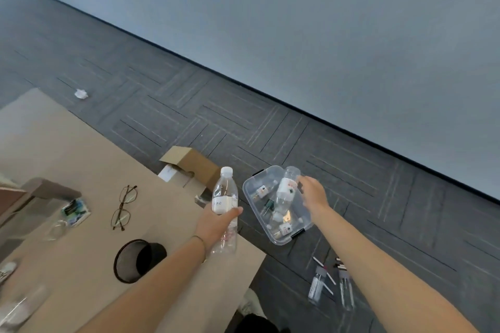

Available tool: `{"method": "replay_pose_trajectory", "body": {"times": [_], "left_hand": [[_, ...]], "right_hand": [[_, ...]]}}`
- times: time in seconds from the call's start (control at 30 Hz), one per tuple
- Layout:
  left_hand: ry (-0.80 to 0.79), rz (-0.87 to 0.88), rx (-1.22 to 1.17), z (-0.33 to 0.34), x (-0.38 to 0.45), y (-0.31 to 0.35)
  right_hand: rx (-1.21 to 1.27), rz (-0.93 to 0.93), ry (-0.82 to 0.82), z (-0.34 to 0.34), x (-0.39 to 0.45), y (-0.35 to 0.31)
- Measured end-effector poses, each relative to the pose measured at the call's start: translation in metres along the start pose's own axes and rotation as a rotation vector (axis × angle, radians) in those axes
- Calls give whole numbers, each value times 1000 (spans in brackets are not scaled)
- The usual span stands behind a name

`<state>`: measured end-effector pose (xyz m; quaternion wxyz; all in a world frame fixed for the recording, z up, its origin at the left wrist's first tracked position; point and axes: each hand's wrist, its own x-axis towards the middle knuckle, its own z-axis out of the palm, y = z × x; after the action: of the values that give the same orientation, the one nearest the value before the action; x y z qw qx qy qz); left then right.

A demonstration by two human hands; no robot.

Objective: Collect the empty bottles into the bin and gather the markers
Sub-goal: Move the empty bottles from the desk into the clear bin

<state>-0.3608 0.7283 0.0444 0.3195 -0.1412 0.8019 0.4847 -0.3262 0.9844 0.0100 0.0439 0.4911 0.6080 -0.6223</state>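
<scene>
My left hand (216, 224) grips a clear empty bottle with a white cap (225, 197), upright over the table's right corner. My right hand (313, 192) reaches over a clear plastic bin (295, 235) on the carpet, fingers on the upper end of a tilted labelled bottle (286, 189) that leans into the bin. Several smaller bottles lie inside the bin. On the floor nearer me lie two more clear bottles (317, 286) (346, 290) among several scattered markers (330, 277).
A beige table (81, 159) fills the lower left, with glasses (124, 207), a black mesh holder on its side (135, 259), a small packet (76, 209) and a glass (54, 230). An open cardboard box (194, 165) stands beside the table. Crumpled paper (81, 94) lies on the carpet.
</scene>
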Motion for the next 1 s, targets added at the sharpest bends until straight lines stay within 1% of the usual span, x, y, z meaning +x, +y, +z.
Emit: {"method": "replay_pose_trajectory", "body": {"times": [0.13,0.23,0.33,0.4,0.47,0.6,0.8,0.9,1.0], "left_hand": [[13,-6,83,22,11,15],[-30,26,148,41,15,30],[-58,109,248,58,19,43],[-47,187,333,64,18,53],[-34,233,367,66,18,60],[0,298,448,61,18,62],[58,337,577,38,11,51],[71,356,590,22,5,45],[127,396,662,4,-3,40]], "right_hand": [[21,-8,-29,-15,0,1],[35,-23,-46,-24,0,7],[59,-52,-47,-33,2,10],[67,-60,-43,-37,5,10],[70,-79,-40,-40,6,10],[77,-117,-52,-37,2,6],[26,-173,-128,-17,-14,-7],[-9,-213,-189,5,-25,-13],[-88,-291,-280,35,-39,-16]]}}
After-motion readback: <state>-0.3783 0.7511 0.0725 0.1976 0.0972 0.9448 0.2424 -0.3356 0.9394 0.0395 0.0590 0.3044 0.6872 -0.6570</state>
